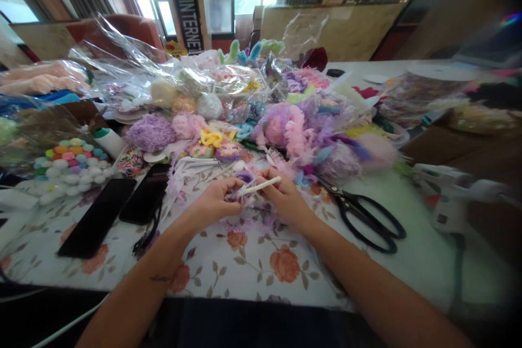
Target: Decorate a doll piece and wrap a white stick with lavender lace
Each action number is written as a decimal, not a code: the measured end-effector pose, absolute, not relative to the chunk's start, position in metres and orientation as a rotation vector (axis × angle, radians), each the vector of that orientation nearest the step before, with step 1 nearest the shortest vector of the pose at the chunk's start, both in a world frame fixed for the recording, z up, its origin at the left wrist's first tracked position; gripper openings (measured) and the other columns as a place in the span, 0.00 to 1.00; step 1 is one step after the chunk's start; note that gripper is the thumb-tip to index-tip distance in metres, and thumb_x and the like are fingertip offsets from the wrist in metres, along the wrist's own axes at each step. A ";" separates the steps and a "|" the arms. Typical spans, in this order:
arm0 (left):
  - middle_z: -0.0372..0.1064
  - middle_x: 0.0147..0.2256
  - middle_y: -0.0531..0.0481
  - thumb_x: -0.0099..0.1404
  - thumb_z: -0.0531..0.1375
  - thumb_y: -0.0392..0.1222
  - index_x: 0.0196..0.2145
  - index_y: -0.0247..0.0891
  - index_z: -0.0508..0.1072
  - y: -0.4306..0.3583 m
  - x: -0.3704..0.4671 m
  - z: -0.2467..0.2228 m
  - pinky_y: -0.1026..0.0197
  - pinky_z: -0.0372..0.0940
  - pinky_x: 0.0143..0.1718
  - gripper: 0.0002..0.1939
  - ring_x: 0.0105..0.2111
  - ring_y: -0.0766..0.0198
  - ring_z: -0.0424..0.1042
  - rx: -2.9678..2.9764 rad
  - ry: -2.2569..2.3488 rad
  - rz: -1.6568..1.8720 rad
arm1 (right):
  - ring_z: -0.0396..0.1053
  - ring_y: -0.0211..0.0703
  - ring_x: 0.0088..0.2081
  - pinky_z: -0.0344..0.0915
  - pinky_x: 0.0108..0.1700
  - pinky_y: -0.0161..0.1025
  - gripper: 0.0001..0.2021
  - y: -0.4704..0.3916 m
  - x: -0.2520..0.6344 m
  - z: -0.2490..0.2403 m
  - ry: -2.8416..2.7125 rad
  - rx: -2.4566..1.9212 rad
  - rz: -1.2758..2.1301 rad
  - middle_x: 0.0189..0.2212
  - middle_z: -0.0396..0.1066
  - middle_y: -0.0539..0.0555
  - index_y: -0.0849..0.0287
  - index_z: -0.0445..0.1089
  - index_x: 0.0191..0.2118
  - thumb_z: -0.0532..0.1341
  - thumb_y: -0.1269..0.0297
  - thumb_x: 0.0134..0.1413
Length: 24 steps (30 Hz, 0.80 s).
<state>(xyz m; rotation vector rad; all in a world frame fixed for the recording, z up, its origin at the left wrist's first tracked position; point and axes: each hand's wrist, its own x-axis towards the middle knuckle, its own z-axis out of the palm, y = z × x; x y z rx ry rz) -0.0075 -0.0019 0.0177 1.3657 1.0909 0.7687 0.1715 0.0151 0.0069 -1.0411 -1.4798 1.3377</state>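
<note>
Over the flowered cloth, my left hand (220, 196) pinches a small piece of fuzzy lilac yarn work (244, 176). My right hand (283, 193) is closed around a slim white stick that looks like a crochet hook (261, 185); its left end reaches the yarn at my left fingertips. My fingers hide part of the work. Loose lilac yarn (253, 223) hangs below both hands. Just beyond them lie two small painted doll faces (228, 149) with a yellow chenille piece (212, 137). Pink and lilac fluffy yarn (285, 128) is heaped past my right hand.
Black-handled scissors (369, 223) lie right of my right forearm, with a white glue gun (448, 196) farther right. Two dark phones (98, 217) and a cluster of colourful pompom balls (71, 166) are on the left. Clear plastic bags (220, 79) of supplies pile up at the back.
</note>
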 end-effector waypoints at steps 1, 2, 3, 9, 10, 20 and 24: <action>0.65 0.27 0.54 0.49 0.61 0.32 0.38 0.37 0.74 -0.002 -0.009 0.018 0.66 0.53 0.25 0.16 0.23 0.69 0.60 1.365 1.081 0.751 | 0.53 0.32 0.20 0.51 0.23 0.32 0.14 0.014 0.171 0.008 -1.450 -1.032 1.390 0.20 0.59 0.44 0.57 0.60 0.28 0.58 0.52 0.55; 0.66 0.28 0.53 0.49 0.61 0.32 0.39 0.37 0.74 -0.002 -0.010 0.018 0.66 0.53 0.25 0.17 0.24 0.69 0.61 1.364 1.074 0.745 | 0.53 0.32 0.20 0.51 0.22 0.32 0.14 0.013 0.170 0.009 -1.415 -1.021 1.450 0.20 0.59 0.44 0.57 0.59 0.29 0.58 0.52 0.56; 0.67 0.29 0.52 0.49 0.62 0.32 0.40 0.38 0.74 -0.002 -0.011 0.018 0.66 0.54 0.25 0.18 0.24 0.69 0.62 1.353 1.069 0.747 | 0.53 0.31 0.19 0.51 0.22 0.32 0.15 0.013 0.170 0.010 -1.377 -1.002 1.515 0.21 0.60 0.44 0.57 0.59 0.30 0.58 0.51 0.56; 0.62 0.24 0.55 0.52 0.66 0.39 0.39 0.37 0.74 -0.001 -0.013 0.018 0.68 0.48 0.20 0.15 0.19 0.73 0.54 1.201 1.112 0.823 | 0.44 0.28 0.16 0.39 0.18 0.30 0.14 0.011 0.172 0.013 -1.223 -0.937 1.794 0.18 0.54 0.41 0.56 0.58 0.29 0.62 0.53 0.52; 0.61 0.23 0.56 0.52 0.66 0.40 0.38 0.37 0.74 -0.001 -0.013 0.018 0.68 0.46 0.19 0.14 0.18 0.74 0.52 1.165 1.119 0.853 | 0.43 0.28 0.16 0.38 0.18 0.30 0.13 0.011 0.172 0.012 -1.219 -0.950 1.805 0.16 0.52 0.40 0.57 0.60 0.30 0.62 0.54 0.51; 0.55 0.20 0.59 0.56 0.65 0.48 0.33 0.36 0.72 -0.001 -0.009 0.017 0.68 0.43 0.18 0.13 0.18 0.75 0.49 1.157 1.120 1.003 | 0.45 0.30 0.19 0.41 0.20 0.32 0.12 0.011 0.171 0.007 -1.617 -1.027 1.453 0.18 0.52 0.42 0.58 0.64 0.30 0.63 0.55 0.51; 0.48 0.19 0.60 0.59 0.64 0.49 0.27 0.35 0.68 0.000 -0.005 0.015 0.68 0.41 0.18 0.15 0.18 0.75 0.45 1.090 1.022 1.046 | 0.47 0.31 0.20 0.45 0.22 0.33 0.12 0.009 0.170 0.006 -1.781 -1.048 1.185 0.18 0.53 0.43 0.59 0.64 0.28 0.57 0.56 0.57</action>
